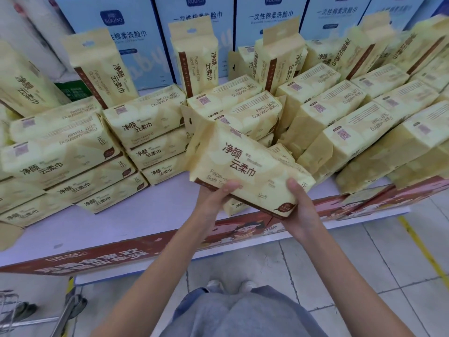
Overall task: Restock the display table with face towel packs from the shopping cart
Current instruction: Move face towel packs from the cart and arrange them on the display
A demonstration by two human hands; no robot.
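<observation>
Over the front edge of the well-stacked tabletop (145, 215), our left hand (218, 199) and right hand (302, 210) hold one more face towel pack (243, 164), fingers (230, 186) curled round it, not yet placed.

1. Read "净颜云柔巾" and "Soft" on held pack (243, 166).
2. Read "Face-washing Soft Towel" on stacked packs (264, 110).
3. Read "ROUMO" and "一次性棉柔洗脸巾" on blue boxes (269, 27).
4. Noted white lettering on red table banner (97, 261); too blurred to read.
</observation>
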